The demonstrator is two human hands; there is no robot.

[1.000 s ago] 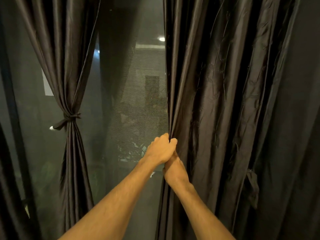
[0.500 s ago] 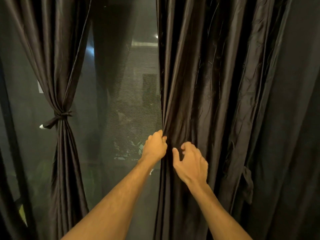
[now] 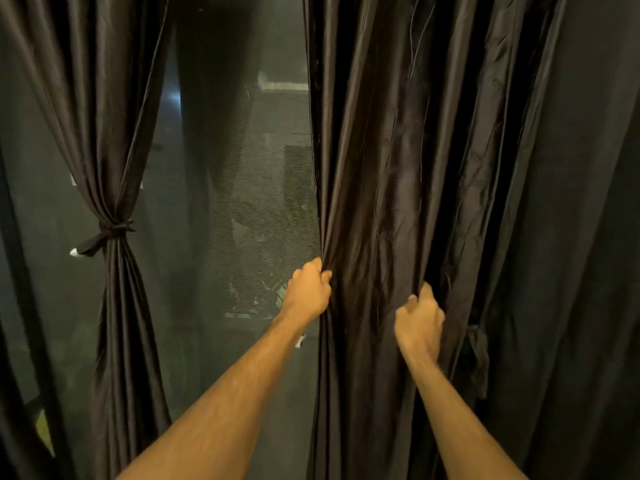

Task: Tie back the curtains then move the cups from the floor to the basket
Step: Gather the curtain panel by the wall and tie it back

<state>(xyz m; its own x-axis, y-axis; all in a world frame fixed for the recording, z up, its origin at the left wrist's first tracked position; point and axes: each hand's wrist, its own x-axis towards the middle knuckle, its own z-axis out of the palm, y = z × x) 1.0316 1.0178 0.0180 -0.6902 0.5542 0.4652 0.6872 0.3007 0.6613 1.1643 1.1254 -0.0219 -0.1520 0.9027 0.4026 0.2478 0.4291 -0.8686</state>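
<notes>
No legible writing. My left hand (image 3: 308,292) still pinches the right curtain (image 3: 398,202) edge; right hand (image 3: 420,322) has shifted rightward, now clenching folds.

No text, label, brand, number or sign can be read anywhere in the head view. The pale patch (image 3: 73,180) behind the tied curtain at the left of the frame is partly hidden and shows no lettering, and the small white tip (image 3: 73,252) on the tie's loose end is too small to tell if anything is printed on it
</notes>
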